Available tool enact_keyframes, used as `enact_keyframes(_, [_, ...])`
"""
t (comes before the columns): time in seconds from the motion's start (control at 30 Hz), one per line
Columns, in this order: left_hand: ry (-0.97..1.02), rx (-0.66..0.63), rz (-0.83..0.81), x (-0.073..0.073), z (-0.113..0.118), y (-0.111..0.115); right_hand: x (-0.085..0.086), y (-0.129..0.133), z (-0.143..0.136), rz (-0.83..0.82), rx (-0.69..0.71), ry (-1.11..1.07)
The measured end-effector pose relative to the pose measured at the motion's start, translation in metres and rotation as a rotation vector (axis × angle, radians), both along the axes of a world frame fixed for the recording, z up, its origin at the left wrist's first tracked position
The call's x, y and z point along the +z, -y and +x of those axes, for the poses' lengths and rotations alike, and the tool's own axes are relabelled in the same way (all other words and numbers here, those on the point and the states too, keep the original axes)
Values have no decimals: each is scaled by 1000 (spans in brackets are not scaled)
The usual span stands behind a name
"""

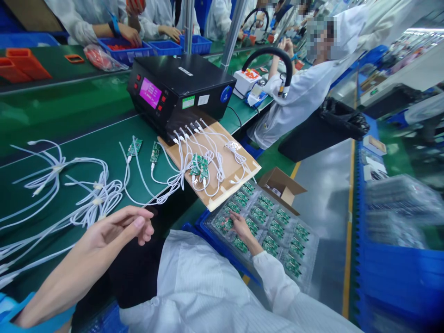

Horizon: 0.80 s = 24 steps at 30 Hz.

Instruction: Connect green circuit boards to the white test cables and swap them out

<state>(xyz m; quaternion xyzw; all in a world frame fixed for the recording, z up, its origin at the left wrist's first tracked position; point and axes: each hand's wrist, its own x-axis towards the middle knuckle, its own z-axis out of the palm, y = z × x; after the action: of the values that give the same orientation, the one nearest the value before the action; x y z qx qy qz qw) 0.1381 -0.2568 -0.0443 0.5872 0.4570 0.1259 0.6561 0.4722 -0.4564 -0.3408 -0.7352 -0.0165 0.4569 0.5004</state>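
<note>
My left hand (121, 227) hovers over the near edge of the green table, thumb against curled fingers; whether anything is between them is hidden. White cables (100, 199) lie in bundles beside it. My right hand (241, 227) reaches into a clear plastic tray (308, 282) of green circuit boards (275, 230), fingertips at the boards in its left part; whether it grips one is unclear. More boards, joined to white cables, lie on a cardboard sheet (229, 178) and on the table (155, 152). Cables run to a black tester (204, 85) with a pink screen.
A cardboard box (282, 187) sits behind the tray. Beyond it stand a black bin (312, 129) and a person in white (305, 92). Across the table are blue bins (166, 47), orange parts (27, 64) and co-workers' hands. Stacked clear trays (398, 203) stand at the right.
</note>
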Motion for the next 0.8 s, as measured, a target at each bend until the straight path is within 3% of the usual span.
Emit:
enact_keyframes(0.3, [-24,-5,-25,2,-1,0,-26,19,-13,-73,80,430])
enact_keyframes(0.6, [-18,-13,14,0,1,-2,-26,52,-18,-115,444,907])
enact_keyframes(0.8, [-14,-8,39,-3,2,-3,-30,45,-27,-182,634,1083])
